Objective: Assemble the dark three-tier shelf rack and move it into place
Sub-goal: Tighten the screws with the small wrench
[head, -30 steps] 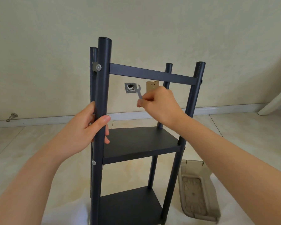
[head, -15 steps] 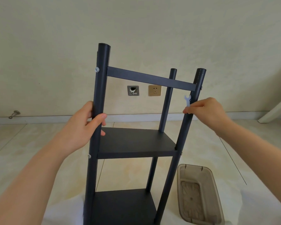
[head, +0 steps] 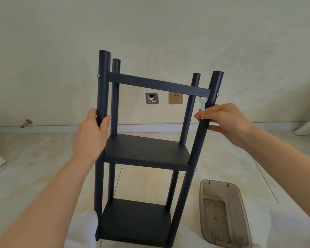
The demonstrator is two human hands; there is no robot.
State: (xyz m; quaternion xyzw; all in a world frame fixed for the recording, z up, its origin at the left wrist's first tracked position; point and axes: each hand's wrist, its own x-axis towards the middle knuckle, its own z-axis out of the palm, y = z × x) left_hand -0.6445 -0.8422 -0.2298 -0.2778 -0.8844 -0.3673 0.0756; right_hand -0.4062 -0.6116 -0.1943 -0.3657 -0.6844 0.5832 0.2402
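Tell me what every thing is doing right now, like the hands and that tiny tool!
rack, standing upright, two shelf boards in, only a crossbar at the top.
left hand, grips the rack's front left post.
right hand, pinches the wrench at the front right post.
wrench, upright, open end up.
plastic tub, on the floor, open side up.
wall box, uncovered.

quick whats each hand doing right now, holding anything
Left hand: grips the rack's front left post.
Right hand: pinches a small wrench beside the front right post.
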